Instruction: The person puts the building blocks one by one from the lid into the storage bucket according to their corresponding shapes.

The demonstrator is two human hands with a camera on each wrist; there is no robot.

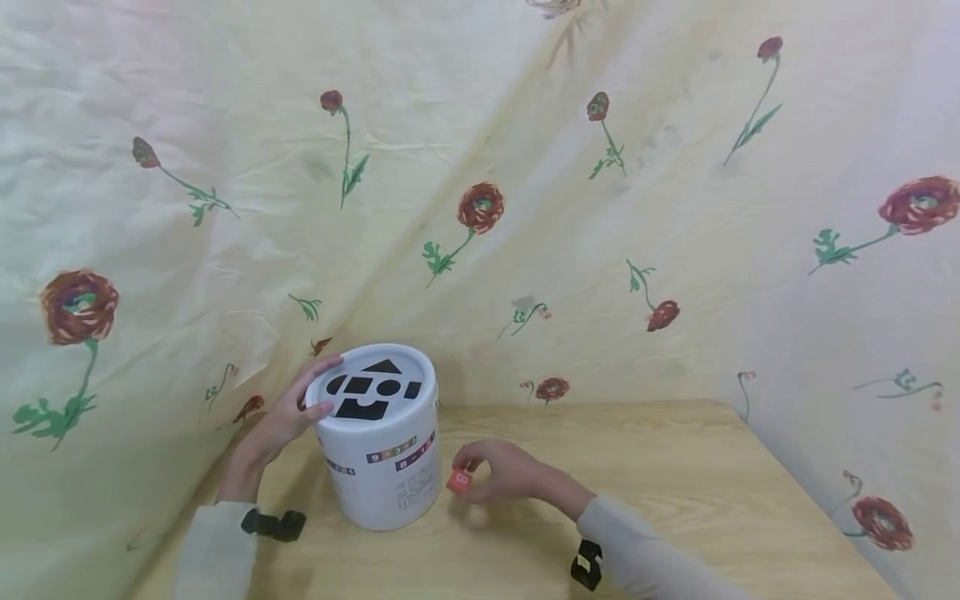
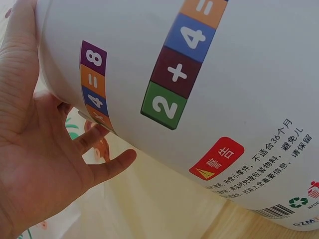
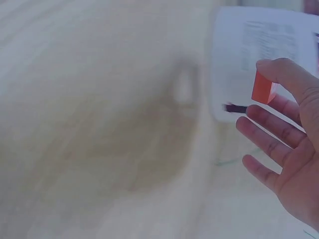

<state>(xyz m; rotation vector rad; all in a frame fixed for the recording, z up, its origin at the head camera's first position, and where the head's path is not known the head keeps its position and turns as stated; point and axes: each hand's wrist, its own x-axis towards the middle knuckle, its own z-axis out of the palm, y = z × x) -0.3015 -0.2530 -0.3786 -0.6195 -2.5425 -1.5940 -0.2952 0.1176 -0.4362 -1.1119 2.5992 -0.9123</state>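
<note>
A white bucket [image 1: 378, 479] stands upright, its lid [image 1: 397, 357] cut with several dark shaped holes. My left hand [image 1: 291, 410] grips the lid's left rim, thumb on top. Close up in the left wrist view, the left hand [image 2: 47, 159] lies along the bucket's side [image 2: 199, 119], some fingers spread away from it. Right of the bucket, my right hand [image 1: 510, 473] pinches a small orange-red block [image 1: 460, 480] with a white mark on one face. In the right wrist view the block [image 3: 263, 88] sits between thumb and index finger, the other fingers of the right hand [image 3: 294, 134] extended.
The bucket rests on a light wooden table [image 1: 675, 467]. A cream cloth [image 1: 510, 125] with printed red flowers hangs behind and at the left, close to the bucket. A black band [image 1: 273, 525] circles the left wrist and another band [image 1: 587, 565] the right.
</note>
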